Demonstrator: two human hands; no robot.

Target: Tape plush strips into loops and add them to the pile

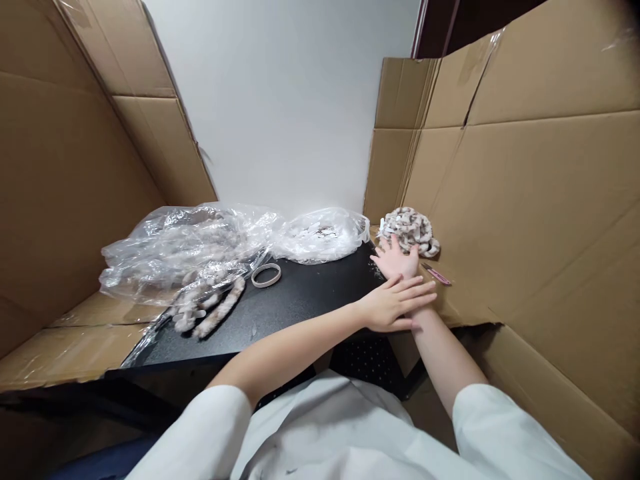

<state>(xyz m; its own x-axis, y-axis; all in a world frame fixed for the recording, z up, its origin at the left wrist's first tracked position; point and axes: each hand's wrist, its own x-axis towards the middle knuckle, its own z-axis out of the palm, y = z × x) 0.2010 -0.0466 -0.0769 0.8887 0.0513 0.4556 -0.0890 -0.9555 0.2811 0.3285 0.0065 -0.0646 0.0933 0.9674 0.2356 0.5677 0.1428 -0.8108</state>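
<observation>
My left hand lies across my right wrist with its fingers stretched out and holds nothing. Beneath and beyond it, my right hand is spread over the table's right end, also holding nothing. Just past its fingertips is a pile of fuzzy beige-and-white strips with small white tags. Pink-handled thread snips lie to the right of my right hand. On the left, several fluffy strips stick out of a large clear plastic bag.
A roll of tape lies on the black table. Behind it sits a clear bag of small white pieces. Tall cardboard walls stand on both sides, with a pale wall at the back.
</observation>
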